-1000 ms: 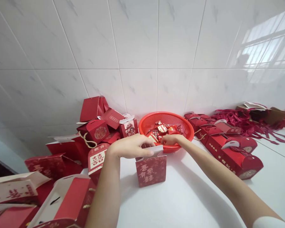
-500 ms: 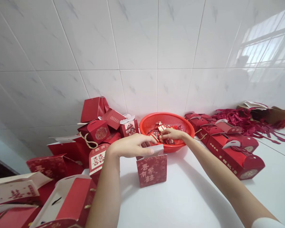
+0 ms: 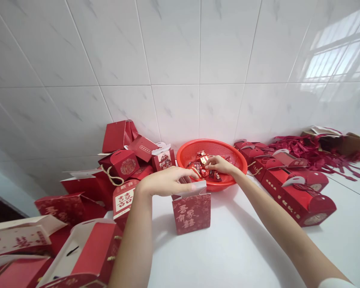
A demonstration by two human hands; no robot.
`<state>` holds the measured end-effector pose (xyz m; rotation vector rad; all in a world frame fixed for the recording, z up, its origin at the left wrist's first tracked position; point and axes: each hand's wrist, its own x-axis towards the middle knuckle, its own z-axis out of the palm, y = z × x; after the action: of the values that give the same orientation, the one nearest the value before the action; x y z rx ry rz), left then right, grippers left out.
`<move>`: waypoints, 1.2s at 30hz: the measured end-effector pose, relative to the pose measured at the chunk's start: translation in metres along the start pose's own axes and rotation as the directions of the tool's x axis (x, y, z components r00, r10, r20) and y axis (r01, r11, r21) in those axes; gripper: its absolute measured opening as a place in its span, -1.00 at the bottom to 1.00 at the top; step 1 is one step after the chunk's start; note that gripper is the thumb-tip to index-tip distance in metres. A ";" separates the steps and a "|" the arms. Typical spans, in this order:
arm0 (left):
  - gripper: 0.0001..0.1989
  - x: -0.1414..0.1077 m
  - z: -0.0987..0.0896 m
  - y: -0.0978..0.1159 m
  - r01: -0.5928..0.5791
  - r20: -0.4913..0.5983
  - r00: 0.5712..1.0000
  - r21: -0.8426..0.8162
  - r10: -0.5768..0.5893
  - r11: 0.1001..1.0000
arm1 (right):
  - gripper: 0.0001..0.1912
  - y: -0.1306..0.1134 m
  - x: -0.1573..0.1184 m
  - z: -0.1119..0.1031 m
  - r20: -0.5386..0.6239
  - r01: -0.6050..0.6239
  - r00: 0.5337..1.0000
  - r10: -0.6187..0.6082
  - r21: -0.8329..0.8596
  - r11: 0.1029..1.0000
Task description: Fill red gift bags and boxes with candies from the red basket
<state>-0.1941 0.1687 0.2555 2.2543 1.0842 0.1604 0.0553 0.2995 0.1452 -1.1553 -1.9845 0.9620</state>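
Note:
A small red gift box (image 3: 192, 214) with pale lettering stands upright on the white table, its top flaps raised. My left hand (image 3: 169, 181) is at its top, thumb against a white flap and fingers curled beyond it. Behind the box sits a red plastic basket (image 3: 241, 160) with wrapped candies (image 3: 202, 172) in its bottom. My right hand (image 3: 220, 165) reaches into this basket from the right, its bent fingertips closed at a candy in the pile. The fingertips partly hide what they pinch.
On the left, several red gift boxes (image 3: 88, 250) are heaped, some with rope handles. A row of closed red boxes (image 3: 300, 200) lines the right side. Dark red ribbons (image 3: 303, 150) lie farther right. The tiled wall (image 3: 180, 112) rises behind the basket.
My right hand has shifted slightly within the basket, its fingers drawn up a little among the candies. My left hand and the gift box stay nearly in place.

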 end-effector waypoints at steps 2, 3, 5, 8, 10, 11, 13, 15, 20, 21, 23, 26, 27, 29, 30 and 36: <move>-0.48 0.000 0.001 0.000 0.006 -0.003 1.000 -0.014 -0.006 1.000 | -0.69 -0.002 -0.001 0.000 -0.049 -0.006 0.999 0.008 0.028 1.000; -0.49 0.000 0.001 0.000 0.006 -0.015 1.000 -0.015 -0.006 1.000 | -0.67 -0.004 -0.002 0.000 -0.076 -0.007 0.997 0.010 0.041 0.999; -0.52 0.001 0.002 0.000 -0.009 -0.065 0.998 -0.016 0.007 1.000 | -0.62 -0.010 -0.005 0.000 -0.143 0.014 0.990 0.000 0.097 0.995; -0.57 0.006 0.004 -0.003 -0.043 -0.159 0.987 -0.057 0.033 0.997 | -0.57 -0.021 -0.010 -0.002 -0.250 0.091 0.968 -0.016 0.292 0.952; -0.59 0.011 0.005 -0.007 -0.061 -0.212 0.976 -0.091 0.040 0.994 | -0.56 -0.027 -0.014 -0.002 -0.286 0.124 0.958 0.001 0.419 0.899; -0.59 0.015 0.005 -0.009 -0.071 -0.244 0.969 -0.100 0.045 0.992 | -0.55 -0.030 -0.016 -0.002 -0.291 0.124 0.957 0.016 0.455 0.882; -0.60 0.022 0.006 -0.014 -0.097 -0.322 0.945 -0.111 0.057 0.989 | -0.53 -0.036 -0.019 0.001 -0.278 0.107 0.959 0.043 0.501 0.859; -0.60 0.030 0.008 -0.020 -0.133 -0.395 0.916 -0.136 0.070 0.982 | -0.51 -0.042 -0.023 0.004 -0.247 0.091 0.968 0.055 0.544 0.834; -0.59 0.057 0.017 -0.038 -0.238 -0.480 0.870 -0.210 0.112 0.948 | -0.57 -0.054 -0.023 0.017 -0.147 0.079 0.989 0.016 0.618 0.782; -0.63 0.063 0.020 -0.042 -0.247 -0.498 0.860 -0.219 0.110 0.944 | -0.59 -0.054 -0.020 0.018 -0.139 0.080 0.990 0.009 0.614 0.785; -0.69 0.076 0.025 -0.051 -0.266 -0.547 0.831 -0.231 0.101 0.936 | -0.63 -0.053 -0.013 0.019 -0.133 0.064 0.991 0.013 0.555 0.829; -0.74 0.098 0.033 -0.063 -0.305 -0.635 0.768 -0.247 0.084 0.919 | -0.72 -0.045 0.001 0.015 -0.111 -0.034 0.991 0.071 0.304 0.952; -0.76 0.105 0.035 -0.067 -0.310 -0.658 0.751 -0.280 0.054 0.908 | -0.75 -0.041 0.005 0.013 -0.095 -0.074 0.991 0.096 0.212 0.974; -0.79 0.120 0.037 -0.073 -0.305 -0.685 0.727 -0.391 -0.053 0.869 | -0.80 -0.035 0.015 0.009 -0.048 -0.133 0.989 0.137 0.067 0.989; -0.81 0.127 0.037 -0.075 -0.299 -0.690 0.714 -0.457 -0.122 0.838 | -0.84 -0.032 0.019 0.007 -0.016 -0.153 0.988 0.153 0.008 0.988; -0.80 0.138 0.034 -0.084 -0.394 -0.670 0.671 -0.684 -0.317 0.614 | -0.43 -0.027 0.051 0.016 0.212 -0.120 0.952 0.219 -0.400 0.909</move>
<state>-0.1474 0.2940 0.1586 1.3148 1.0073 1.4351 0.0100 0.3313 0.1676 -1.5039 -2.3846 0.8634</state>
